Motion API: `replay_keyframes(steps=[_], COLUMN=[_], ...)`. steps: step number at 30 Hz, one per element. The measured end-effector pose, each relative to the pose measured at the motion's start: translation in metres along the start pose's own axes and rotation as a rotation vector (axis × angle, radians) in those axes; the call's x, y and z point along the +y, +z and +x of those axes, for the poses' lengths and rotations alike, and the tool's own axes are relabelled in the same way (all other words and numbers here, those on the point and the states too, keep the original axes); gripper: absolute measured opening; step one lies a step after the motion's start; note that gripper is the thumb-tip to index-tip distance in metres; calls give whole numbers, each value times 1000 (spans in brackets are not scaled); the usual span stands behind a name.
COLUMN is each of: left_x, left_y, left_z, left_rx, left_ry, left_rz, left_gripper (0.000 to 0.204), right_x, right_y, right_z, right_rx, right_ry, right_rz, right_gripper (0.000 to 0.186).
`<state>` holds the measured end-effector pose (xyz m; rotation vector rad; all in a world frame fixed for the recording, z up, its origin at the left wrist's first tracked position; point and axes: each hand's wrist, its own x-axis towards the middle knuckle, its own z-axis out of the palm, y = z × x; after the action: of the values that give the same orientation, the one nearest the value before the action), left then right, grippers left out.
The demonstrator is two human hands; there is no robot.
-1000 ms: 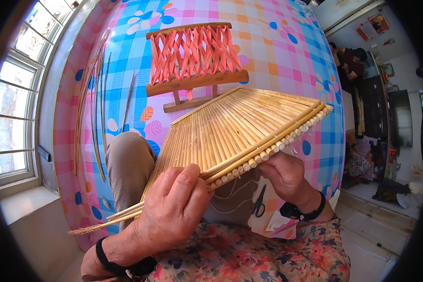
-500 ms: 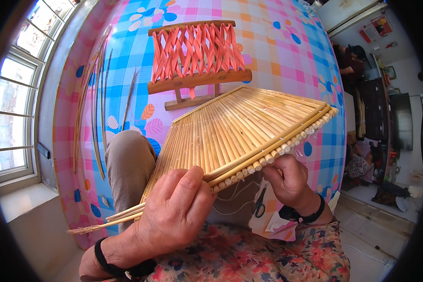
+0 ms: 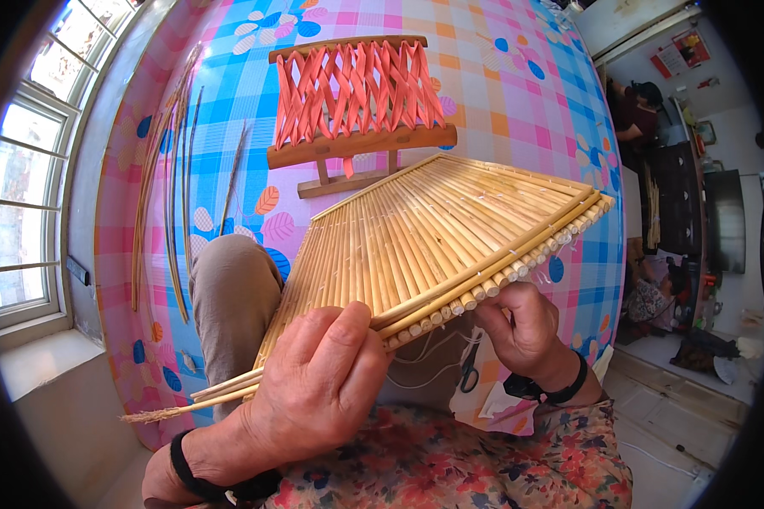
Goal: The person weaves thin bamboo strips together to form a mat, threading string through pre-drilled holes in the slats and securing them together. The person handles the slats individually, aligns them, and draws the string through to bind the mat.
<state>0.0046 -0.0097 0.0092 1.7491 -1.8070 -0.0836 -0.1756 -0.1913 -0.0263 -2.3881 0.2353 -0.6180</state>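
Note:
A slatted mat of straw-coloured reeds [image 3: 416, 229] slants across my lap, its thick bound edge toward me. My left hand [image 3: 314, 373] is closed on that near edge, where loose stalks [image 3: 187, 407] stick out to the left, one with a feathery tip. My right hand [image 3: 518, 327] is pinched just under the cut reed ends; its fingertips and what they hold are partly hidden. Pale cord [image 3: 429, 356] loops below the mat, and black-handled scissors [image 3: 469, 373] lie beside my right wrist.
A wooden stand strung with pink bands [image 3: 356, 93] rests on the checked floral cover [image 3: 518, 110] beyond the mat, with long dry stalks [image 3: 178, 195] at left. My bent knee [image 3: 233, 297] rises left. A window is at left; two people [image 3: 641, 114] are in the room at right.
The mat and both hands have shifted slightly to the right, along with a small shift of the whole view. My right thumb has drawn into a pinch under the edge.

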Motion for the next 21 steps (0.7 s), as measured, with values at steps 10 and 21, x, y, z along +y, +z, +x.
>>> replay_keyframes(steps=[10, 21], left_x=[1, 2], left_y=[-1, 5], left_z=[1, -2], left_rx=[2, 9], left_ry=[5, 17], left_rz=[5, 44], left_gripper=[38, 32], right_x=[-1, -18], right_y=[-1, -12], right_z=[0, 0], right_rx=[-8, -130], right_ry=[1, 110], right_rz=[145, 133], right_gripper=[24, 17])
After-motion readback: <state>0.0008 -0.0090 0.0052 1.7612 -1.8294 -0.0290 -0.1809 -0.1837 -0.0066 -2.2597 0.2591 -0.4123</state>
